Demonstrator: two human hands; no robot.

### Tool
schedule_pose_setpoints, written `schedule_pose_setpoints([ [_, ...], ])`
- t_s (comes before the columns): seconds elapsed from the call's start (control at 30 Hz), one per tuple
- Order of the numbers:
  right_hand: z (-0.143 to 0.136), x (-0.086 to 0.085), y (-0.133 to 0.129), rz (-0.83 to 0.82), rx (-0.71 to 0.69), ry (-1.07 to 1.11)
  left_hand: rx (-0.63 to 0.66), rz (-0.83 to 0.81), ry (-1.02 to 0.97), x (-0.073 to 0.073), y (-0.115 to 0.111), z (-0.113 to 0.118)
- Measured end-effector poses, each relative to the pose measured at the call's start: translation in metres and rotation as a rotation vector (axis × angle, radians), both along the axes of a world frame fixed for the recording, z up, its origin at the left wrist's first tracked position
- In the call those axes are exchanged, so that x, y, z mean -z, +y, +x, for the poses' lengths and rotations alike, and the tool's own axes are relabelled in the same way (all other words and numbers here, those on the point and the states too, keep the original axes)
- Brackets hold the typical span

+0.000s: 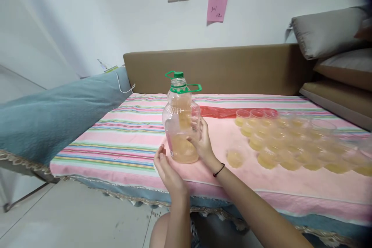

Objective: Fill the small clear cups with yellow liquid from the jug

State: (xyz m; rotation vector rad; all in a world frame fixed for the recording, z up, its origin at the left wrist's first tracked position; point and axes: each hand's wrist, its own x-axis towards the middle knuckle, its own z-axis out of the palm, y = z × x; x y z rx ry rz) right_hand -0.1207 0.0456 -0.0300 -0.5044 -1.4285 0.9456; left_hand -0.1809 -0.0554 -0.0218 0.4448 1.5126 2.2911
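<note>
A large clear plastic bottle (177,118) stands upright on the striped cloth, with pale yellow liquid in its lower part. On its top is a green cap (178,74), and a green carrying handle (194,88) sticks out to the right from the neck. My right hand (204,143) is wrapped around the bottle's lower right side. Just off its lower left side is my left hand (168,168), fingers loosely bent and apart; I cannot tell whether they touch the plastic. Right of my wrist stands a single clear cup (235,157) of yellow liquid.
Several rows of clear cups (287,157) with yellow liquid fill the right side. Behind them lies a red plastic bag (217,112). The pink striped cloth (130,133) covers the sofa seat, below a brown backrest (221,69). Cushions (334,31) are stacked at right.
</note>
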Motion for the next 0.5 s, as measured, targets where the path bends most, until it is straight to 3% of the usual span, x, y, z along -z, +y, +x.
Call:
schedule_pose_setpoints([
  [0.17,0.001,0.012,-0.002,0.027,0.013,-0.064,-0.018,-0.085,0.154,-0.005,-0.004,0.009],
  [0.33,0.027,-0.003,-0.014,0.058,0.033,-0.187,-0.154,0.048,0.611,-0.003,-0.01,0.022],
  [0.4,0.053,-0.015,-0.02,0.068,0.08,-0.208,-0.016,0.085,0.769,0.001,-0.012,0.029],
  [0.5,0.112,-0.035,-0.03,0.096,0.177,-0.22,0.354,0.033,0.9,0.011,-0.009,0.046],
])
